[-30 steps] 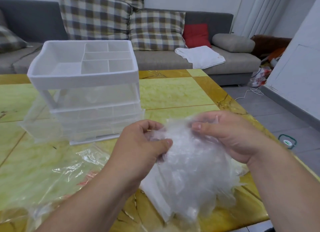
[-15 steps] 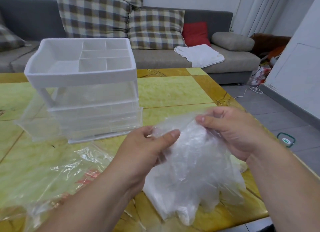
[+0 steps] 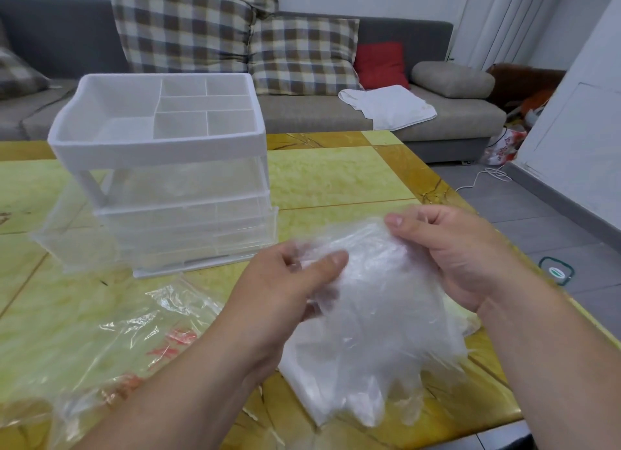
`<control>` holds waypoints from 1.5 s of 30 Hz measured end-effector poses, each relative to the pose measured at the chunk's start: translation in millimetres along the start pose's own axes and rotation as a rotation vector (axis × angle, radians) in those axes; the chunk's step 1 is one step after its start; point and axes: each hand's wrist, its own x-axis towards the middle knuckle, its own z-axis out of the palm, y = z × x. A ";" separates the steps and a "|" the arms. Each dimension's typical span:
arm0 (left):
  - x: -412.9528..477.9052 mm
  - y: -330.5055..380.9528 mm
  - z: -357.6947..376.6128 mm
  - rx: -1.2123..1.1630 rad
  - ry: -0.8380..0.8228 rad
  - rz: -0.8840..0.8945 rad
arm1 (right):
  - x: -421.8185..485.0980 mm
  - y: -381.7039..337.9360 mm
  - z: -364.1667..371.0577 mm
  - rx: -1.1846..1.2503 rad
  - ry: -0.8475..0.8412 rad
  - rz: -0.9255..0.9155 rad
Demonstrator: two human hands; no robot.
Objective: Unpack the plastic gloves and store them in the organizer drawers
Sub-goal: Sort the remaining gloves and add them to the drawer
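At the far left, near you, an empty clear plastic bag (image 3: pixel 111 342) with red print lies crumpled on the yellow-green table (image 3: pixel 336 177). Behind it stands the white organizer (image 3: pixel 161 147). Its open top tray is split into several compartments, and see-through drawers are stacked below. One clear drawer (image 3: pixel 67 244) juts out low on the organizer's left side.

Toward the middle, your left hand (image 3: pixel 285 291) comes up from the bottom edge. Its thumb lies flat across the front of a bundle of thin, clear plastic gloves (image 3: pixel 379 315) and its fingers are curled behind, so it pinches the bundle's left side. The gloves are in the air between your two hands, in front of the organizer and just to its right. Their finger ends hang down, and you cannot tell whether they touch the table.

Your right hand (image 3: pixel 463 251) grips the bundle's upper right edge, thumb on top and fingers curled underneath.

Beyond the table is a grey sofa (image 3: pixel 319 113) with plaid cushions (image 3: pixel 302 51), a red cushion (image 3: pixel 381 64) and a folded white cloth (image 3: pixel 386 105). On the floor at the right lies a small green-rimmed object (image 3: pixel 556 270).
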 end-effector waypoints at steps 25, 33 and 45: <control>-1.1 3.0 -1.5 0.033 -0.041 -0.063 | 1.8 3.5 -2.1 0.018 -0.036 -0.030; 4.1 3.7 -8.8 0.065 -0.021 -0.005 | -7.5 -2.2 -5.0 -0.026 -0.173 0.137; 5.0 11.0 -26.7 0.249 -0.193 -0.077 | -1.1 -5.1 -21.4 0.133 -0.076 0.144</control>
